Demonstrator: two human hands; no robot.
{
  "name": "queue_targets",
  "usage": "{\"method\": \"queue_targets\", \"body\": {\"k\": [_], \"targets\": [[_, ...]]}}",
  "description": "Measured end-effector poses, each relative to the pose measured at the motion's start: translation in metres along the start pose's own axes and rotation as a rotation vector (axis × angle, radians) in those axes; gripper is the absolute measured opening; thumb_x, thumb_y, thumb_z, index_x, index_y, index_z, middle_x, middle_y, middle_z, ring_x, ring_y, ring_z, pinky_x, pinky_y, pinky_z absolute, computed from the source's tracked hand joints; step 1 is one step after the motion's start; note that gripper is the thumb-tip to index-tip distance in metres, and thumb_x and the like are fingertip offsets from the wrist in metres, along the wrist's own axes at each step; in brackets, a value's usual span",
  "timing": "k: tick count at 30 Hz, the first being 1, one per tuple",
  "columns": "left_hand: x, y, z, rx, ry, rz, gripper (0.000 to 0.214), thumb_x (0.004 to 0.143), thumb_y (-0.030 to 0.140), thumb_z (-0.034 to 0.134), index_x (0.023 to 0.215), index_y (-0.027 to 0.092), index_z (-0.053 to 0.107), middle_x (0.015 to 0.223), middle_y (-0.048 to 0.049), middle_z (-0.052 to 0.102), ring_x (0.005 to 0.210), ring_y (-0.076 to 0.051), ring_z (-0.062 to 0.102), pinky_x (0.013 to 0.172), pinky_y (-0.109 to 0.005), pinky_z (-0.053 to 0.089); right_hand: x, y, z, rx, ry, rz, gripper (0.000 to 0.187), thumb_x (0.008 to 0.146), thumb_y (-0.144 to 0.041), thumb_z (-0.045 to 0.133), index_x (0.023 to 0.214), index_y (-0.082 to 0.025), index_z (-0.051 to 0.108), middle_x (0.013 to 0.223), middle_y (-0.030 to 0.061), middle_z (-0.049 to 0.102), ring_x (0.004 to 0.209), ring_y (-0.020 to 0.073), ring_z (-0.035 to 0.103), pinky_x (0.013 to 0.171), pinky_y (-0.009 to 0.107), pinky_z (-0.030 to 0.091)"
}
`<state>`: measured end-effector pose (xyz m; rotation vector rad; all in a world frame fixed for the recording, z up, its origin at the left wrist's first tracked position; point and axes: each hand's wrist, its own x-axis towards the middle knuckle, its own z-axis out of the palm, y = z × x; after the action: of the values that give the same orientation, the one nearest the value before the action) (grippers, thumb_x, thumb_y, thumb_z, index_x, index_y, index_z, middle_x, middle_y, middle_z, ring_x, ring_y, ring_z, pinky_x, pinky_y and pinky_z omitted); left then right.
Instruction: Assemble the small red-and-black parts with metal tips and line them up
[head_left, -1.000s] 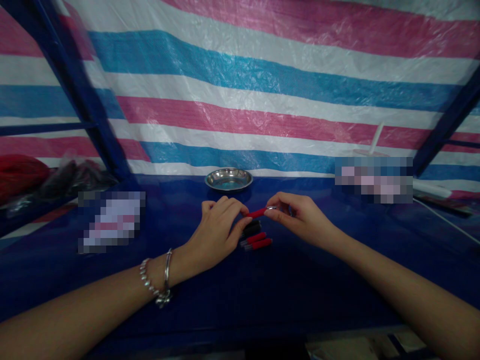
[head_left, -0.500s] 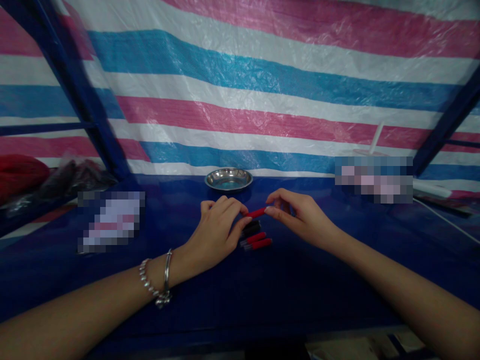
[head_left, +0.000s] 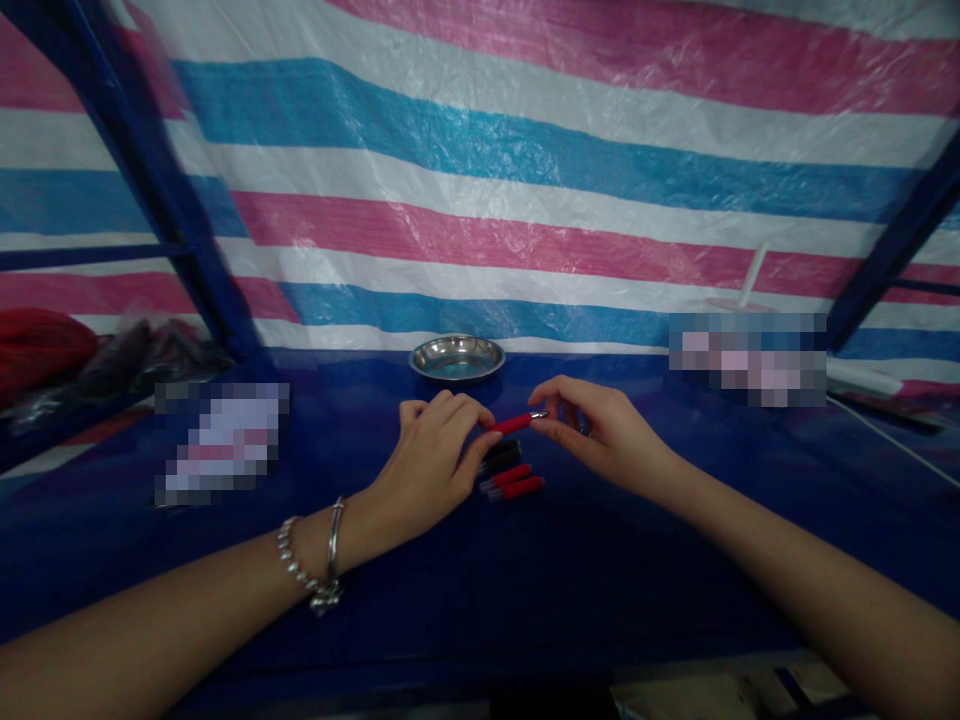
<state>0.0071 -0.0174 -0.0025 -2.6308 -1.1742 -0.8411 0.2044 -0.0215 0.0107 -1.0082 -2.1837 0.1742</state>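
A slim red pen (head_left: 511,424) with a silvery right end is held above the blue table (head_left: 600,590). My left hand (head_left: 439,450) pinches its left part between thumb and fingers. My right hand (head_left: 600,425) has its thumb and index finger around the silvery end, the thumb touching from below. Just below the held pen lies a black pen (head_left: 502,457), partly hidden by my left thumb. Nearer to me, two red pens (head_left: 517,487) lie side by side, their clear ends pointing left.
Behind my hands stands a shallow metal dish (head_left: 457,360). A blurred-out packet (head_left: 225,445) lies at the left, and blurred-out items (head_left: 750,360) sit at the right beside a white cable (head_left: 896,440). Striped plastic sheeting (head_left: 525,200) hangs behind, between blue frame posts (head_left: 157,190).
The thumb and index finger of my right hand have parted slightly, and the pen's silvery end now shows between them. My left hand has stayed almost still.
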Motion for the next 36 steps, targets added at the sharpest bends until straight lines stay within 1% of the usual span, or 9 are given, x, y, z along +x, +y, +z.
{"method": "queue_targets", "body": {"k": [2, 5, 8, 10, 14, 19, 22, 26, 36], "targets": [[-0.0001, -0.0002, 0.0003, 0.004, -0.003, 0.005, 0.01, 0.086, 0.023, 0.041, 0.085, 0.018, 0.049, 0.084, -0.0004, 0.057, 0.083, -0.018, 0.048, 0.071, -0.033, 0.026, 0.0004, 0.0004, 0.0001, -0.016, 0.001, -0.029, 0.012, 0.081, -0.024, 0.048, 0.085, -0.016, 0.055, 0.072, 0.0005, 0.054, 0.063, 0.009, 0.047, 0.06, 0.021, 0.036], [-0.0007, -0.0002, 0.0002, 0.004, -0.008, 0.018, 0.009, 0.086, 0.023, 0.041, 0.086, 0.018, 0.049, 0.084, -0.0003, 0.057, 0.083, -0.018, 0.048, 0.071, -0.033, 0.026, 0.0007, 0.0005, -0.0001, -0.032, -0.004, -0.014, 0.017, 0.083, -0.027, 0.044, 0.077, -0.016, 0.055, 0.071, 0.0012, 0.055, 0.067, 0.0102, 0.048, 0.062, 0.023, 0.036], [-0.001, 0.0001, -0.0004, 0.002, -0.006, 0.017, 0.009, 0.086, 0.023, 0.041, 0.086, 0.018, 0.049, 0.084, -0.0003, 0.057, 0.083, -0.018, 0.048, 0.071, -0.033, 0.026, 0.0005, 0.0002, -0.0009, -0.026, -0.013, 0.04, 0.019, 0.082, -0.032, 0.046, 0.086, -0.016, 0.054, 0.072, 0.001, 0.055, 0.064, 0.0102, 0.048, 0.06, 0.023, 0.036], [-0.0007, 0.0003, -0.0004, 0.002, 0.001, 0.011, 0.009, 0.086, 0.023, 0.041, 0.086, 0.018, 0.049, 0.084, -0.0004, 0.057, 0.083, -0.018, 0.048, 0.071, -0.033, 0.026, 0.0002, 0.0002, -0.0013, -0.022, -0.019, 0.033, 0.019, 0.08, -0.031, 0.049, 0.09, -0.016, 0.053, 0.073, 0.0008, 0.054, 0.062, 0.0097, 0.047, 0.058, 0.022, 0.036], [0.0005, 0.0003, 0.0, 0.001, -0.002, 0.007, 0.009, 0.085, 0.023, 0.042, 0.085, 0.018, 0.049, 0.084, -0.0004, 0.057, 0.083, -0.018, 0.048, 0.071, -0.033, 0.026, 0.0003, 0.0019, -0.0005, -0.041, -0.011, -0.047, 0.01, 0.081, -0.023, 0.048, 0.082, -0.015, 0.055, 0.072, 0.0013, 0.054, 0.065, 0.0099, 0.048, 0.061, 0.022, 0.036], [0.0007, 0.0009, -0.0012, -0.019, -0.025, -0.001, 0.012, 0.086, 0.026, 0.04, 0.087, 0.018, 0.049, 0.086, -0.0004, 0.057, 0.085, -0.018, 0.048, 0.072, -0.033, 0.026, 0.0006, 0.0026, 0.0004, -0.036, 0.036, -0.07, 0.007, 0.08, -0.02, 0.049, 0.079, -0.015, 0.054, 0.069, 0.0006, 0.054, 0.063, 0.0097, 0.047, 0.058, 0.021, 0.036], [0.001, 0.0011, -0.0017, -0.036, -0.034, -0.019, 0.016, 0.088, 0.028, 0.037, 0.088, 0.018, 0.049, 0.087, -0.0007, 0.057, 0.086, -0.018, 0.047, 0.072, -0.034, 0.026, 0.0004, 0.0012, -0.0008, -0.027, 0.07, -0.064, 0.006, 0.079, -0.019, 0.05, 0.078, -0.015, 0.054, 0.067, -0.0001, 0.053, 0.061, 0.0092, 0.047, 0.056, 0.021, 0.035], [0.0012, 0.0009, -0.0016, -0.042, -0.036, -0.032, 0.019, 0.089, 0.027, 0.034, 0.084, 0.017, 0.05, 0.086, -0.001, 0.056, 0.084, -0.018, 0.047, 0.071, -0.034, 0.026, 0.0002, 0.0003, -0.0018, -0.016, 0.083, -0.057, 0.006, 0.079, -0.019, 0.051, 0.078, -0.015, 0.055, 0.067, -0.0006, 0.052, 0.061, 0.0086, 0.046, 0.056, 0.021, 0.035], [0.0019, 0.0009, -0.0019, -0.046, 0.026, -0.012, 0.015, 0.086, 0.024, 0.039, 0.08, 0.018, 0.05, 0.085, -0.0002, 0.056, 0.082, -0.017, 0.048, 0.07, -0.033, 0.026, 0.0, 0.0004, -0.0021, 0.017, 0.073, -0.057, 0.009, 0.079, -0.02, 0.05, 0.073, -0.016, 0.053, 0.065, -0.0008, 0.053, 0.06, 0.0087, 0.046, 0.056, 0.021, 0.034]]}}
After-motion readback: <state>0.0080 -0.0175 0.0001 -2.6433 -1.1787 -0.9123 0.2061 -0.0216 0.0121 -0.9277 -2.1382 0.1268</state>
